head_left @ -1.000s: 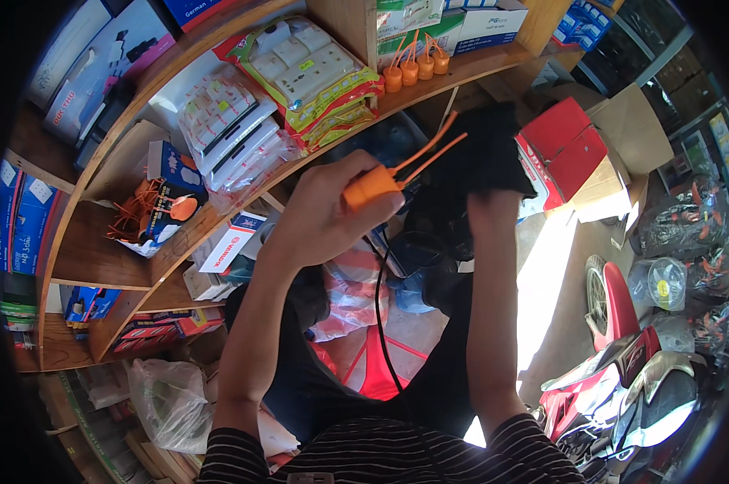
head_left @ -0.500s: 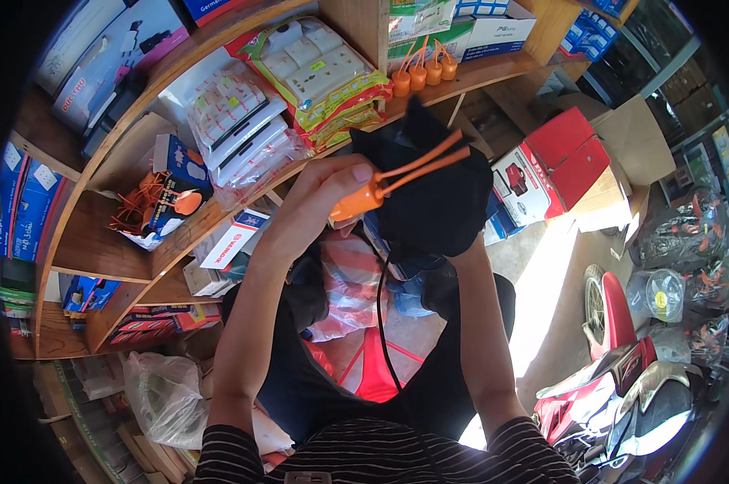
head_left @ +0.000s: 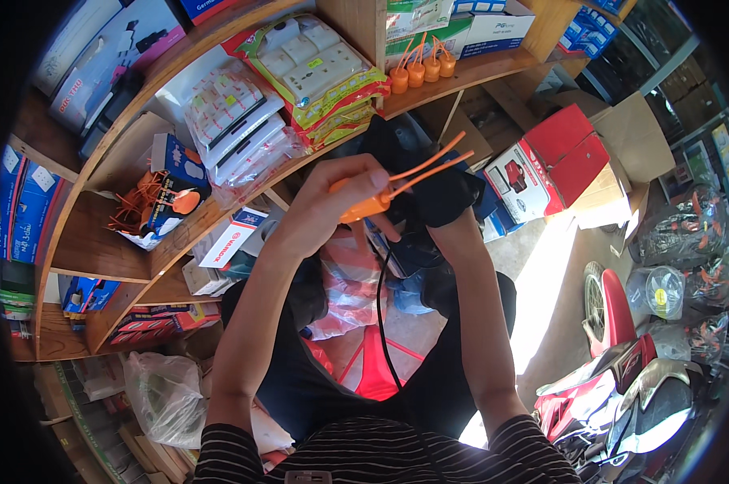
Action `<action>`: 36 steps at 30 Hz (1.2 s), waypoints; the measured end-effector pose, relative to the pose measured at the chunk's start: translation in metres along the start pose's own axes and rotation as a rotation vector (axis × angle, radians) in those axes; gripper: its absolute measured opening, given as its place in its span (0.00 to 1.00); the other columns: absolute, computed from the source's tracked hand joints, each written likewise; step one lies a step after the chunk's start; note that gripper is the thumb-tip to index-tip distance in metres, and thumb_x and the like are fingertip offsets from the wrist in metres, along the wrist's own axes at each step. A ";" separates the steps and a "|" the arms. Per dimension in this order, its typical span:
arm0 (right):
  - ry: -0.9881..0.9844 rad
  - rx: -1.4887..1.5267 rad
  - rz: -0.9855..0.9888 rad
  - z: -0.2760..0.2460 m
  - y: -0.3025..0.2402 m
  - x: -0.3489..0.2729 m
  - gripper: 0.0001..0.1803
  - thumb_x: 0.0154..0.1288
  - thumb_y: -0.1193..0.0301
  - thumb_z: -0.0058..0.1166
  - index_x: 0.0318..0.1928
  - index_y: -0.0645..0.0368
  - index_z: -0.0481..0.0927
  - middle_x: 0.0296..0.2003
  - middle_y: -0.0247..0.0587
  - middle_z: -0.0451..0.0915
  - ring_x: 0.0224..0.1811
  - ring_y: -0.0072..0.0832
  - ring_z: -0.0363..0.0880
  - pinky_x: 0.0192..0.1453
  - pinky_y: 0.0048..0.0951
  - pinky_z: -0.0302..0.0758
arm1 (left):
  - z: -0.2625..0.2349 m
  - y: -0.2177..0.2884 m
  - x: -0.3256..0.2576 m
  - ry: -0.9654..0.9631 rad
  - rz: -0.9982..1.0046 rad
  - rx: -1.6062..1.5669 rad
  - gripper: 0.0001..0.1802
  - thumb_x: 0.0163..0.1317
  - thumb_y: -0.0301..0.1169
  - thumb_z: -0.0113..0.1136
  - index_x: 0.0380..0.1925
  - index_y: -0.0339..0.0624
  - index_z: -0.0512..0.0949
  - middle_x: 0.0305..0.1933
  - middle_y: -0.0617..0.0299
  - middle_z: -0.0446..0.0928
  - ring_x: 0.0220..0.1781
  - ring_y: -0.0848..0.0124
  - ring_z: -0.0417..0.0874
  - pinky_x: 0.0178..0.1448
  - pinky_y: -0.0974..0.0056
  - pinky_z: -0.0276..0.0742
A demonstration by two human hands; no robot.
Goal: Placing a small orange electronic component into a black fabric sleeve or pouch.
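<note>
My left hand (head_left: pixel 332 206) is raised in front of the wooden shelves and grips an orange lamp holder (head_left: pixel 364 208) with two orange wires (head_left: pixel 429 165) sticking out to the upper right. My right hand (head_left: pixel 453 222) is mostly hidden behind a black bag-like object (head_left: pixel 425 173) that it holds up beside the orange part. A black cord (head_left: pixel 383 323) hangs down from there toward my chest. Several more orange holders (head_left: pixel 421 73) stand on the shelf edge just above.
Wooden shelves (head_left: pixel 98 234) hold packs of white sockets (head_left: pixel 316 60), blister packs (head_left: pixel 235 133), blue boxes (head_left: pixel 13 202) and an orange wire bundle (head_left: pixel 142 206). A red and white box (head_left: pixel 542 169) and cardboard carton (head_left: pixel 622 145) sit right. A red motorbike (head_left: pixel 622 379) stands lower right.
Both hands have come down and slightly left with the orange holder and the black object, now held lower against the shelf edge.
</note>
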State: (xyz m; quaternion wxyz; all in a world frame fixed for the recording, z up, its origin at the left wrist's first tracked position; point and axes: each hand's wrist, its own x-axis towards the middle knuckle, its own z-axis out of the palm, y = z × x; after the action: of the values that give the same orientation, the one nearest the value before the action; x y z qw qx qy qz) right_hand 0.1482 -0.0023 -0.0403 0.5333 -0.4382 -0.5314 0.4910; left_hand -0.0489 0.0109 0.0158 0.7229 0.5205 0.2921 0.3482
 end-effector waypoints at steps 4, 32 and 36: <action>-0.083 -0.245 0.117 -0.001 -0.010 -0.004 0.13 0.60 0.69 0.65 0.43 0.61 0.80 0.35 0.33 0.81 0.37 0.19 0.78 0.40 0.25 0.76 | 0.018 -0.009 0.004 0.117 0.020 0.150 0.15 0.66 0.39 0.66 0.37 0.38 0.77 0.36 0.61 0.80 0.40 0.73 0.85 0.38 0.69 0.84; -0.039 -1.266 -0.499 -0.044 0.009 0.030 0.09 0.61 0.68 0.59 0.41 0.56 0.82 0.39 0.45 0.82 0.44 0.39 0.82 0.46 0.38 0.78 | 0.029 -0.020 0.007 -0.110 0.140 0.427 0.15 0.60 0.35 0.71 0.41 0.39 0.79 0.37 0.65 0.79 0.38 0.77 0.79 0.44 0.70 0.76; 0.013 -0.029 -0.216 -0.051 0.036 0.018 0.21 0.66 0.63 0.58 0.56 0.58 0.75 0.52 0.43 0.78 0.55 0.36 0.79 0.57 0.39 0.76 | 0.021 -0.021 0.013 0.140 0.341 0.480 0.15 0.64 0.37 0.68 0.42 0.38 0.79 0.37 0.64 0.79 0.36 0.77 0.79 0.41 0.73 0.75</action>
State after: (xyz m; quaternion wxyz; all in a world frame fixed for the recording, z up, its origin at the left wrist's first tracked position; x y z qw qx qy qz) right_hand 0.1958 0.0230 -0.0758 0.5802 -0.3891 -0.5792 0.4202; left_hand -0.0211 0.0052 0.0006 0.4886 0.6927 0.3234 0.4205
